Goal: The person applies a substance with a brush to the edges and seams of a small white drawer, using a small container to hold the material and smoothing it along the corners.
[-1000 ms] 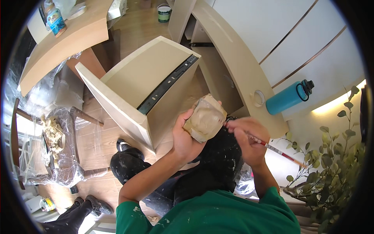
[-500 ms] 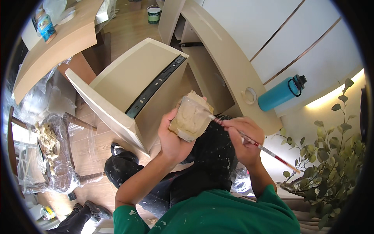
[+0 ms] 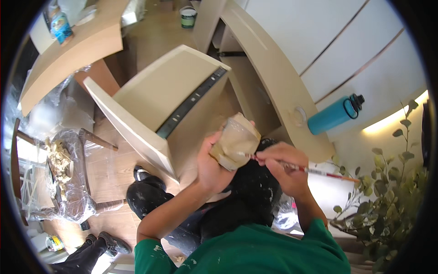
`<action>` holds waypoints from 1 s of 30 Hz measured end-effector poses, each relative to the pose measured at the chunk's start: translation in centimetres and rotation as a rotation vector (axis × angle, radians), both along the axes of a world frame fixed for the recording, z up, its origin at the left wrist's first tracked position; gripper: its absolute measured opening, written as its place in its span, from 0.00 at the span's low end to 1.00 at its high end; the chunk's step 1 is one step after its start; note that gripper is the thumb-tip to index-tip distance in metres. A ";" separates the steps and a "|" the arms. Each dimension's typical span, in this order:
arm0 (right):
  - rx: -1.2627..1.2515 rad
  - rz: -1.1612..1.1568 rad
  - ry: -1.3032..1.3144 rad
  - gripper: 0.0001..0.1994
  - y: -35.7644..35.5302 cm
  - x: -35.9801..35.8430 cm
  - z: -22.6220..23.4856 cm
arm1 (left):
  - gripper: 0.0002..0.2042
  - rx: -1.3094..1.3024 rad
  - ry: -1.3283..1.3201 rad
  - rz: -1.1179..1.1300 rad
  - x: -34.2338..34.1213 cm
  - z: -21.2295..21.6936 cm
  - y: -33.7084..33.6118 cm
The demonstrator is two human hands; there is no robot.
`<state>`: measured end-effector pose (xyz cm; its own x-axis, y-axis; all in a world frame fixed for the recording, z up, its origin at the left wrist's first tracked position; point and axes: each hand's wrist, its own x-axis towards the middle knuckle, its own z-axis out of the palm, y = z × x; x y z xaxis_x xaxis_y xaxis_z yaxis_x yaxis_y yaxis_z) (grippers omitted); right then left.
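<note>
My left hand (image 3: 215,166) is wrapped round a small clear cup (image 3: 237,139) lined with beige paint. The cup leans over above my lap, its inside facing up toward me. Between the fingers and thumb of my right hand (image 3: 287,164) is a thin paintbrush (image 3: 326,173) with a red and silver handle. The brush's tip end reaches the cup's lower right rim; its bristles are hard to make out. Beyond the cup stands a beige drawer (image 3: 169,86) with a black metal slide (image 3: 191,102) along its side.
A beige desk (image 3: 278,68) at the right bears a blue bottle (image 3: 333,114) and a tape roll (image 3: 299,116). Leafy branches (image 3: 388,201) rise at the lower right. A plastic-wrapped chair (image 3: 73,178) stands left. Another person's shoes (image 3: 112,244) show at the lower left.
The brush has swung flatter, its tip end moving down to the cup's lower right rim. Cup and left hand sit slightly further right in the picture, as the whole view has shifted.
</note>
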<state>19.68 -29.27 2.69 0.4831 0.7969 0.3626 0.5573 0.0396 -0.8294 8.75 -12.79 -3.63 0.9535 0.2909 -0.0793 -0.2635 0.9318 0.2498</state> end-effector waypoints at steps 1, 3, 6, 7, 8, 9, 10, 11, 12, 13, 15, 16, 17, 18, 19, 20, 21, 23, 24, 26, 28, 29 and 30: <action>0.011 -0.010 -0.033 0.08 -0.1 -0.1 0.3 | 0.33 -0.008 0.010 -0.008 0.1 0.0 -0.2; 0.107 -0.112 0.031 0.07 0.8 -0.2 0.6 | 0.31 -0.010 -0.010 -0.018 0.0 -0.2 -0.1; -0.049 0.031 0.065 0.06 0.2 0.3 0.6 | 0.29 0.025 -0.071 -0.050 -0.1 -0.3 0.0; -0.016 0.000 0.005 0.06 0.4 0.4 0.8 | 0.29 0.021 -0.061 -0.057 -0.1 -0.2 0.1; 0.001 -0.042 -0.051 0.06 0.3 0.3 1.0 | 0.29 0.028 -0.071 -0.055 0.0 -0.3 0.1; 0.020 -0.087 -0.106 0.06 0.5 0.3 1.2 | 0.29 0.035 -0.080 -0.054 0.0 -0.3 0.2; 0.003 -0.047 -0.147 0.06 0.5 0.2 1.3 | 0.29 0.035 -0.086 -0.060 0.0 -0.3 0.1; -0.014 -0.010 -0.187 0.07 0.6 0.2 1.3 | 0.28 0.033 -0.110 -0.070 -0.1 -0.3 0.1; -0.031 0.026 -0.228 0.07 0.7 0.1 1.5 | 0.28 0.031 -0.104 -0.067 -0.1 -0.3 0.1; -0.020 0.068 -0.174 0.07 0.9 -0.7 1.8 | 0.28 0.025 -0.095 -0.067 -0.1 -0.5 0.0; 0.032 -0.068 -0.211 0.07 1.2 -0.9 1.9 | 0.28 0.034 -0.092 -0.065 -0.2 -0.4 0.2; 0.050 -0.140 -0.230 0.07 1.2 -0.9 2.0 | 0.28 0.043 -0.100 -0.066 -0.3 -0.2 0.1; 0.065 -0.152 -0.249 0.08 1.5 -1.1 2.1 | 0.28 0.051 -0.108 -0.067 -0.3 -0.1 0.0; 0.040 -0.080 -0.234 0.08 1.4 -1.4 2.0 | 0.28 0.051 -0.086 -0.056 -0.4 -0.1 0.0; 0.015 -0.008 -0.225 0.08 1.1 -1.6 1.8 | 0.28 0.051 -0.069 -0.045 -0.4 -0.2 -0.1; -0.010 0.064 -0.216 0.08 0.9 -1.7 1.7 | 0.28 0.052 -0.052 -0.033 -0.4 -0.1 -0.1; 0.023 0.061 -0.255 0.07 0.9 -1.3 1.6 | 0.28 0.070 -0.076 -0.033 -0.4 0.0 -0.1; 0.054 -0.044 -0.218 0.07 1.1 -0.8 1.4 | 0.28 0.089 -0.115 -0.035 -0.4 0.1 -0.2; 0.069 -0.097 -0.200 0.07 1.1 -0.6 1.2 | 0.28 0.082 -0.099 -0.036 -0.4 0.0 -0.3; 0.047 -0.003 -0.179 0.06 0.7 -0.4 0.8 | 0.29 0.077 -0.074 -0.035 -0.4 0.1 -0.3; 0.070 -0.066 -0.228 0.07 0.6 -0.6 1.1 | 0.29 0.094 -0.100 -0.045 -0.4 0.0 -0.1; 0.108 -0.141 -0.211 0.07 0.8 -0.4 1.3 | 0.29 0.099 -0.111 -0.050 -0.4 -0.1 -0.1; 0.068 -0.071 -0.154 0.07 0.7 -0.6 1.3 | 0.29 0.094 -0.097 -0.043 -0.5 0.0 -0.1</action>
